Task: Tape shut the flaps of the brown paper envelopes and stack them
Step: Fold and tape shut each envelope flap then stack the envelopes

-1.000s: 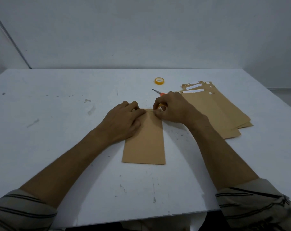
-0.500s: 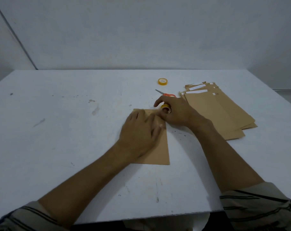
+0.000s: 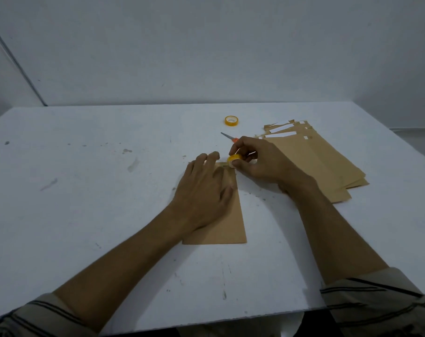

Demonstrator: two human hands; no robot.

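Pressing envelope (image 3: 228, 227), left grip (image 3: 201, 190) apart; right grip (image 3: 260, 164) clamped on tape roll (image 3: 234, 158).

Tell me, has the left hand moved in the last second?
Yes: the left hand slid rightward, from the envelope's left edge onto its middle.

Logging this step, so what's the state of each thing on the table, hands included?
Envelope: lying flat, top end pinned down.
Left hand: open, pressing on it.
Right hand: pinching a tape roll at the envelope's top edge.
Second tape roll: lying flat, untouched.
Scissors: lying, partly behind right hand.
Envelope pile: fanned, flaps open.
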